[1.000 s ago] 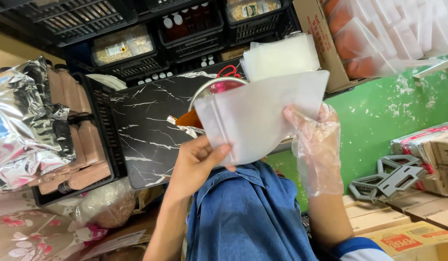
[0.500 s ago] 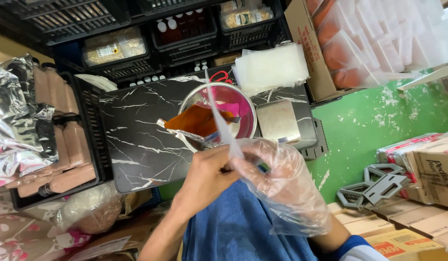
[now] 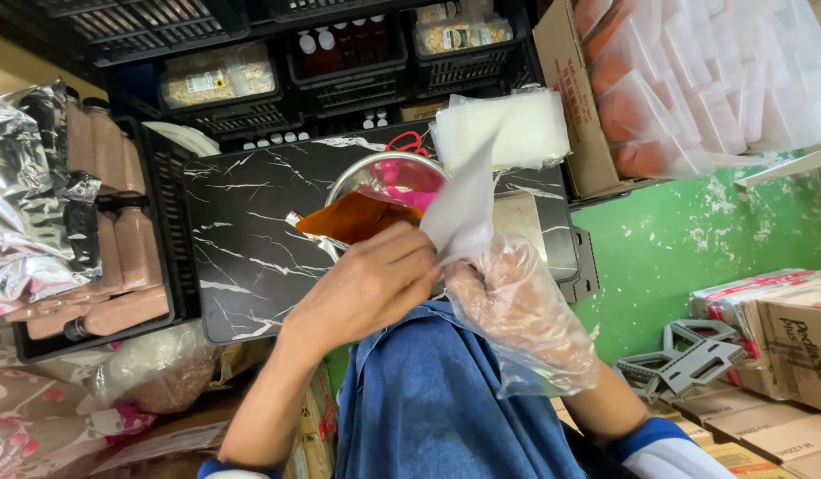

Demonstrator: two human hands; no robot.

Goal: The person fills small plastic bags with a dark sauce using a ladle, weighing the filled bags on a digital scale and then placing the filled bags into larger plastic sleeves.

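The white bag (image 3: 464, 208) stood pinched between both hands just above the blue lap, its upper corner rising in front of the metal bowl (image 3: 384, 177) on the black marbled table (image 3: 242, 239). The left hand (image 3: 366, 288), bare, had its fingers clamped over the bag's lower edge; the right hand (image 3: 517, 310), inside a loose clear glove, gripped the same edge from the other side, fingers curled shut on it. The likeliest trouble, to my eye, was slip: the slack glove film could slide against the smooth bag and let one side drop, or get caught in the fold. A tilted bag so near the bowl might also knock its rim, and the orange-brown pouch (image 3: 357, 217) leaning out of that bowl looked ready to tip onto the table. Behind it a stack of more white bags (image 3: 517, 129) sat near the table's far edge, beside a cardboard box (image 3: 570, 106), and a careless elbow could shove them off.
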